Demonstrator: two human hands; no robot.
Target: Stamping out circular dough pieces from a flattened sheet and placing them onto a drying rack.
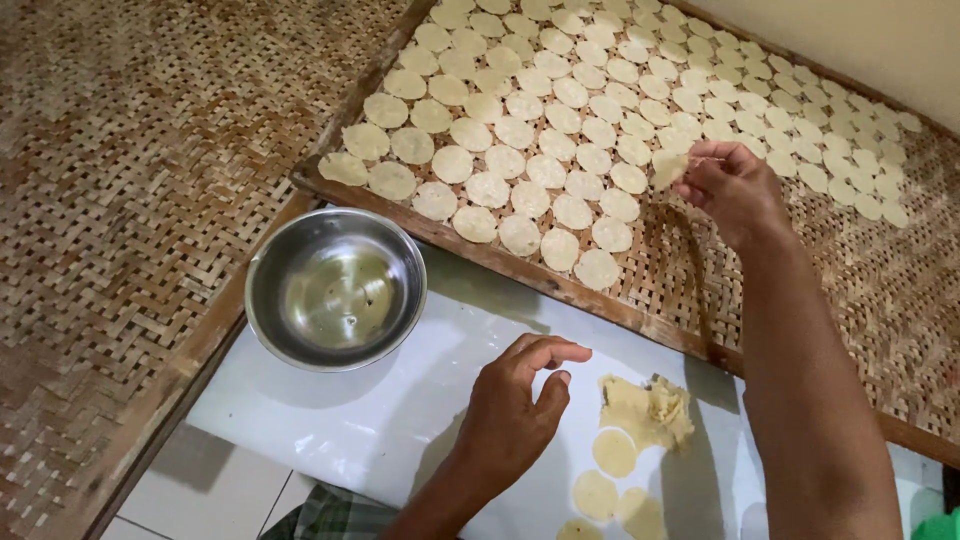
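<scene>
Presently a thin pale dough disc (668, 166) is pinched between the thumb and fingertips of the right hand (735, 190), which is held just above the woven bamboo tray (890, 290). The disc hangs tilted, its face turned partly toward the camera, at the near right end of the rows of dough rounds (560, 130) already laid on the tray. A bare patch of weave is seen directly below and to the right of the held disc, beside the last round in the nearest row, so the open place lies straight down from the fingertips. The right arm is stretched forward across the tray's wooden frame, the wrist slightly bent downward.

The left hand (515, 415) is rested on the white sheet (380, 420) in front of the tray, its fingers loosely curled and the index finger extended; nothing is held in it. Just to its right, still short of the tray, a lump of leftover dough (650, 408) is seen, with a few cut discs (612, 452) lying close beneath it on the sheet. An empty steel bowl (336, 288) stands on the sheet to the left of that hand, touching the tray's near edge. Of the two hands, the right is nearer the tray's open patch, the left nearer the cut discs.
</scene>
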